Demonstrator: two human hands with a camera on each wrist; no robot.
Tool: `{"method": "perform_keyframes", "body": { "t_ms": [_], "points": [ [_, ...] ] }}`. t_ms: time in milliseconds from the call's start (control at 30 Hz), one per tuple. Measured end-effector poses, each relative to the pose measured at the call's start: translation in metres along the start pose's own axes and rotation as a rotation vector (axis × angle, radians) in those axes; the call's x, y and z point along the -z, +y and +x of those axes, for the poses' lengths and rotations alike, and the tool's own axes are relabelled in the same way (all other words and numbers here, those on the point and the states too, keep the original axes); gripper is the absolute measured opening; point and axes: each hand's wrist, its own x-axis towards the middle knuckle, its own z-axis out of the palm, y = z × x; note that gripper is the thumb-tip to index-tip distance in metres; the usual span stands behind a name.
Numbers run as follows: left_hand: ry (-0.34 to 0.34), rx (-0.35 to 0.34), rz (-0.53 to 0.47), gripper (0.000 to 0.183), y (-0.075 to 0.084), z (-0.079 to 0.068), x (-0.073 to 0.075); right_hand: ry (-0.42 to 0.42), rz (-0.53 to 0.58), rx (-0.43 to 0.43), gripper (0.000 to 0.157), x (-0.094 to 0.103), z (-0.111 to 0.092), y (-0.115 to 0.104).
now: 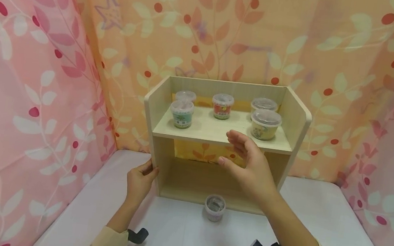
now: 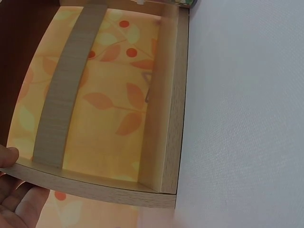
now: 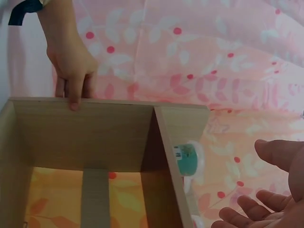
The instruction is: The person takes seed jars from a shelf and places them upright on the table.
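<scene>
A small pale wooden shelf [image 1: 221, 138] with two levels stands on the white table. At its left side panel, my left hand [image 1: 141, 180] pinches the front edge, with the thumb [image 2: 8, 156] inside and the fingers outside. My right hand [image 1: 251, 165] hovers before the upper board, its fingers extended and parted from the thumb, holding nothing. It is nearest to a yellow lidded tub [image 1: 264, 125] at the right of the upper board. On the table in front of the shelf stands a clear lidded cup [image 1: 215, 208].
Also on the upper board are a green-labelled cup [image 1: 182, 115] at left, a red-labelled cup [image 1: 222, 107] mid-board, and further lidded containers partly hidden behind. Floral curtains [image 1: 224, 27] surround the table [image 1: 181, 245] at the back and sides.
</scene>
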Motion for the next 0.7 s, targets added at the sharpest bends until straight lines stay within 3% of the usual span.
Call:
{"method": "perform_keyframes", "body": {
  "t_ms": [300,700],
  "points": [
    [-0.008,0.028,0.02,0.039,0.002,0.001,0.0,0.015,0.024,-0.048,0.068,0.009,0.043,-0.025],
    [-0.007,-0.023,0.024,0.04,0.0,-0.001,0.001,0.075,0.054,-0.226,0.083,0.01,0.099,-0.025]
  ]
}}
